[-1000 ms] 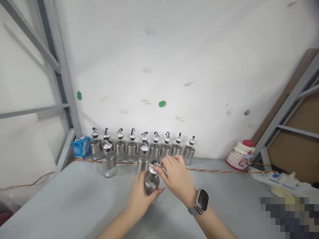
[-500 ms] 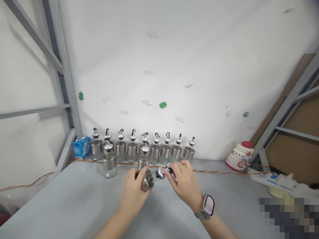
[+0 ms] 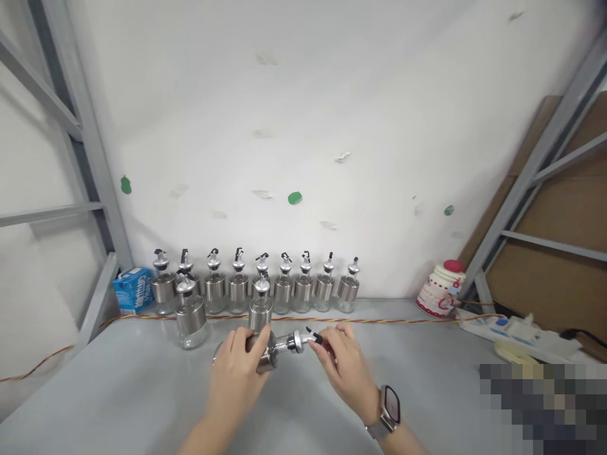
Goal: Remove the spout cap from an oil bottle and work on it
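My left hand (image 3: pixel 236 373) is wrapped round a glass oil bottle (image 3: pixel 268 351) with a steel sleeve, held on its side above the grey table (image 3: pixel 118 392), spout pointing right. My right hand (image 3: pixel 345 370), with a watch on its wrist, pinches the bottle's black-tipped spout (image 3: pixel 308 338). Just behind stand two more bottles, one (image 3: pixel 260 306) near my left hand and one (image 3: pixel 190 313) further left.
A row of several like bottles (image 3: pixel 284 287) lines the white wall. A blue carton (image 3: pixel 133 289) sits at the row's left end. A red-and-yellow cable (image 3: pixel 403 320) runs along the table's back. At right are a cake-shaped pot (image 3: pixel 441 289) and a white power strip (image 3: pixel 516 332).
The bottle went from upright in my left hand to lying on its side, spout to the right. My right hand shifted from its cap to the spout's tip. The camera panned slightly right.
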The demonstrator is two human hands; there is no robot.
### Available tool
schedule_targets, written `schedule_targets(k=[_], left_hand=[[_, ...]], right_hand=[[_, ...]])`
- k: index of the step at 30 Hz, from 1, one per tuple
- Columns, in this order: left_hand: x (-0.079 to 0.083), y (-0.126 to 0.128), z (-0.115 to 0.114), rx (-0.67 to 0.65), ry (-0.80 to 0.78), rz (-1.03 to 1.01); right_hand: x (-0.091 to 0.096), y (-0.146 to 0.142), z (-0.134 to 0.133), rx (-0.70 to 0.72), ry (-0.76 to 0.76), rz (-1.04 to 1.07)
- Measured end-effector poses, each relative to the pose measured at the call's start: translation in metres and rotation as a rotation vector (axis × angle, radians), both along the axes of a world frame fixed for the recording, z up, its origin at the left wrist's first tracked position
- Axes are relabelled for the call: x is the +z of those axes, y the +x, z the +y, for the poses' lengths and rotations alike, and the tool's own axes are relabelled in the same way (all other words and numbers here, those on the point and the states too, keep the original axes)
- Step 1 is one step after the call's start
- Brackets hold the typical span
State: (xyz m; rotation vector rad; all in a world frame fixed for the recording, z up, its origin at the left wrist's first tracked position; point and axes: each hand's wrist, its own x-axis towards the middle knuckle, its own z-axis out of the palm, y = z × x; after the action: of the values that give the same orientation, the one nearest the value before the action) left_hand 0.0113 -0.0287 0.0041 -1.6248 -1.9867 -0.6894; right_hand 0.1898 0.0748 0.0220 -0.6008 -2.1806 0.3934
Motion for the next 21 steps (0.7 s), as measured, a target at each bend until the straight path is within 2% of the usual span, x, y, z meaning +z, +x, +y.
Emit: schedule_targets(k=[2, 5, 7, 10, 14, 16, 21], left_hand=[[-0.002, -0.001, 0.000, -0.036, -0.009, 0.015], [-0.004, 0.000, 0.000, -0.128, -0.012, 0.031], [-0.005, 0.002, 0.000, -0.179, -0.012, 0.032], [-0.006, 0.004, 0.000, -0.221, -0.029, 0.032], [-0.005, 0.005, 0.000, -0.240, -0.066, 0.031], [-0.006, 0.007, 0.000, -0.259, -0.092, -0.017], [-0.004, 0.015, -0.004, -0.304, -0.165, -0.270]], right_hand=[[0.001, -0.001, 0.002, 0.083, -0.301, 0.103], [0.000, -0.004, 0.007, 0.289, -0.782, 0.236], [0.002, -0.005, 0.010, 0.405, -0.953, 0.236], [0.007, -0.004, 0.010, 0.436, -1.044, 0.163], [0.015, -0.001, 0.010, 0.372, -1.069, 0.048], [0.014, 0.000, 0.010, 0.385, -1.083, 0.015], [0.004, 0.001, 0.010, 0.686, -1.201, 0.166]])
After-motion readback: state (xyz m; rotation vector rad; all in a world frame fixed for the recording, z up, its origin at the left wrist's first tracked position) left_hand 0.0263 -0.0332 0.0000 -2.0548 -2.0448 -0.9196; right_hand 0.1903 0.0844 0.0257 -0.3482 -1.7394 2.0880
